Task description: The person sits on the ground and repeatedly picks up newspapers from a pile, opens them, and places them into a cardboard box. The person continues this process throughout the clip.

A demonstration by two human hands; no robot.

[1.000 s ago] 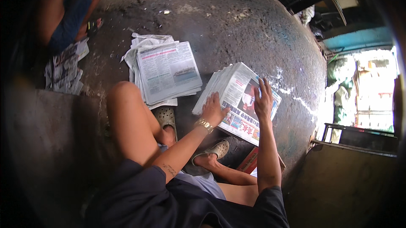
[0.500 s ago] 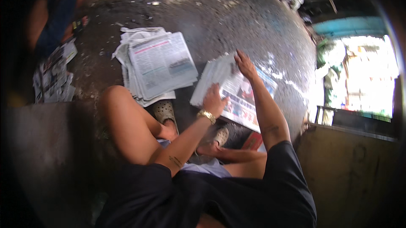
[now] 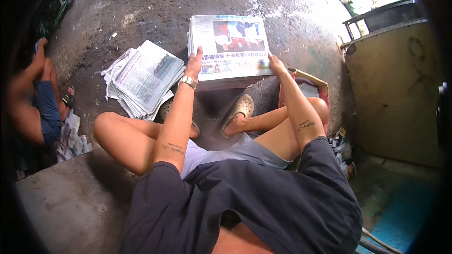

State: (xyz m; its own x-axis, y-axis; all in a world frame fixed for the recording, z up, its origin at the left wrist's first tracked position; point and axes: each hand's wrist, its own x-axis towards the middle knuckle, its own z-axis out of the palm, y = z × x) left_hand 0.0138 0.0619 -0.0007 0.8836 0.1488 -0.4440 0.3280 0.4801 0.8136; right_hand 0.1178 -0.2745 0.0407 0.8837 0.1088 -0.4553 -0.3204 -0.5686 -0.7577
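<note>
Fingers of both hands are pressing flat against a thick newspaper stack (image 3: 230, 49), held above the concrete floor (image 3: 141, 13): the left hand (image 3: 193, 65) is clamping its left edge, the right hand (image 3: 278, 65) its right. It is probably handling heavy and floppy, so gripping opposite edges is suiting it. Another newspaper pile (image 3: 143, 77) is lying nearby.

Street-side yard (newspaper stacks (image 3: 229, 49), concrete)

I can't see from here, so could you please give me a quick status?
Both hands, left and right, grip the newspaper stack by its sides. Second pile lies left, apart. Nothing obstructing.
</note>
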